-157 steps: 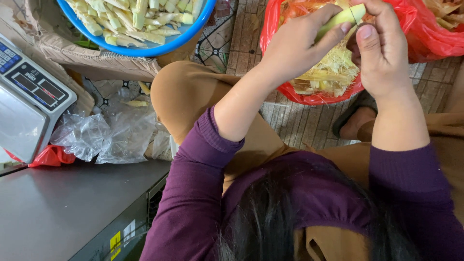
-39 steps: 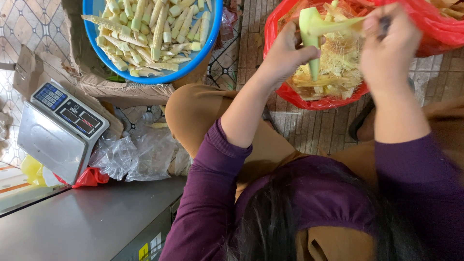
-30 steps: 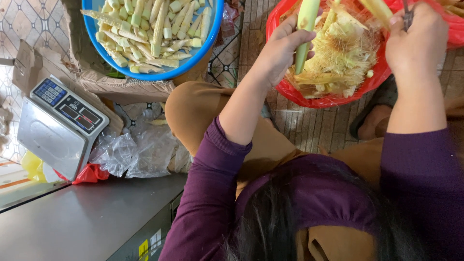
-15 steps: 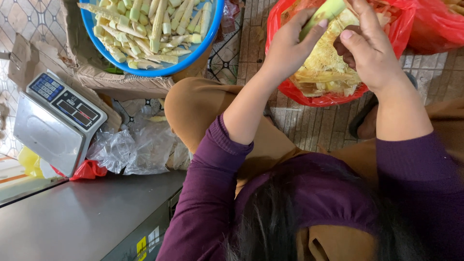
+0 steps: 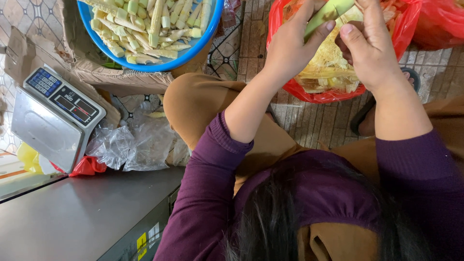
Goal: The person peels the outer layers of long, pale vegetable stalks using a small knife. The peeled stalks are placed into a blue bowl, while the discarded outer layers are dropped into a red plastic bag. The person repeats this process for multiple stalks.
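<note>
A: Ground is a patterned tile floor [image 5: 251,34], cluttered. Seated person in a purple top, seen from above. Where are the hands?

B: Both raised over a red plastic bag [image 5: 333,94] stuffed with pale yellow husk trimmings. The left hand [image 5: 290,46] wraps a slim pale-green unhusked corn ear [image 5: 328,12]: thumb on its near side, fingers curled behind it, pinching it along the shaft. The ear runs up and away from those fingertips, out of the top edge.

A: And the right hand [image 5: 369,46]?

B: Just beside the ear, touching it or nearly so. Thumb and forefinger are pressed close together at the husk. Whether they pinch a leaf or a small tool cannot be told; the palm hides it.

A: How would the ear handle?

B: Judging by looks: light, stiff at the core, with soft husk layers that would slide over each other. Firmest hold is likely mid-shaft, where the left fingers already sit; the tip looks thin and bendable.

A: What lies beyond the fingers?

B: Well to the left of the left knuckles, a round blue plastic basin [image 5: 193,50] of peeled baby corn sits in a torn cardboard box [image 5: 96,77]. Nearer the person, a grey digital weighing scale [image 5: 53,123], crumpled clear plastic bags [image 5: 130,145], then a grey metal counter [image 5: 82,217].
</note>
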